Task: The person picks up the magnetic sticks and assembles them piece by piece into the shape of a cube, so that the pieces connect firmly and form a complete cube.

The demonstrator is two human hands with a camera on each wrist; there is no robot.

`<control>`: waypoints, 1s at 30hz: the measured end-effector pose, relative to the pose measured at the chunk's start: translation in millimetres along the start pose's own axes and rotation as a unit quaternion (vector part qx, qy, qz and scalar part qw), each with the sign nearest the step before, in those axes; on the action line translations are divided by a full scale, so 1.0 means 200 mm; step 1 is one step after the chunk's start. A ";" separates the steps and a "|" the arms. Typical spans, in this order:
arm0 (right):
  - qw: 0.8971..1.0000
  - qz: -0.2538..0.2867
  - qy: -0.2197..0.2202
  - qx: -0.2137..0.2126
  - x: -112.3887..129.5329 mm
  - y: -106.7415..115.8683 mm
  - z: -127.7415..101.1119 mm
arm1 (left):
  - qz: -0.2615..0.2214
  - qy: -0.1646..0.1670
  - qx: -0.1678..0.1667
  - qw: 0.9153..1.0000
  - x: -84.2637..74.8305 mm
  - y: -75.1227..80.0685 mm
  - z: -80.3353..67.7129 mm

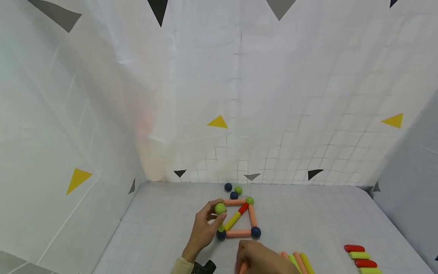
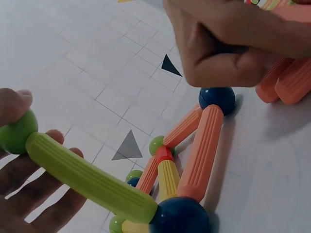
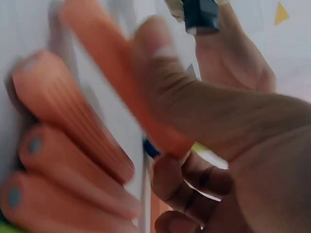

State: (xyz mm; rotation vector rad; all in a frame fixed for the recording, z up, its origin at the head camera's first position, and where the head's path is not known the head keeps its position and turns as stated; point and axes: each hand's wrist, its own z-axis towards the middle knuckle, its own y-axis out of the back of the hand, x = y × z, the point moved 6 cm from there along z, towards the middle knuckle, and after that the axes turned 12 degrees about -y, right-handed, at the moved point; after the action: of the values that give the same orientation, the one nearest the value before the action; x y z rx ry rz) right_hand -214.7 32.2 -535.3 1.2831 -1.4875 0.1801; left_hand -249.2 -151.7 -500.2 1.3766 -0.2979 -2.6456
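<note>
A green ball topping a lime stick is pinched by the left hand, its fingers curled about the ball at the near-left corner of a flat frame of sticks and balls laid on the table. The lime stick is seen, in the left wrist view, rising at a slant from a dark blue ball at that corner. An orange stick is gripped between thumb and fingers of the right hand, which is held just in front of the frame, beside a row of loose sticks. The frame lies ahead and slightly left of the right hand, and its near side is bounded by a peach stick whose long axis runs left to right. The left hand is the nearer one to the frame. Open table is left on both sides, with further sticks parked near the right edge.
</note>
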 end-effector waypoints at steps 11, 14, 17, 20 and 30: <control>0.965 0.026 0.076 -0.249 -0.07 0.35 -0.12 | 0.007 -0.012 0.018 1.000 -0.01 0.00 0.00; 0.943 0.034 0.061 -0.325 -0.08 0.42 -0.14 | 0.004 -0.001 0.020 1.000 -0.01 0.01 0.00; 0.924 0.060 0.048 -0.374 -0.08 0.46 -0.15 | 0.000 0.007 0.018 1.000 -0.01 0.01 0.00; 0.909 0.080 0.062 -0.404 -0.04 0.48 -0.14 | -0.002 0.009 0.017 1.000 -0.01 0.01 0.01; 0.893 0.079 0.116 -0.428 0.06 0.48 -0.08 | 0.000 0.001 0.023 1.000 -0.03 0.00 0.01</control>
State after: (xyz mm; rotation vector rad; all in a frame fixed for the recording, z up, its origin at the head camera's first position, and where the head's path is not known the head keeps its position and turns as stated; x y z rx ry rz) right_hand -276.8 74.1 -472.1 0.4085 -1.2317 -0.2041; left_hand -247.1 -151.0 -494.5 1.3928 -0.3612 -2.6531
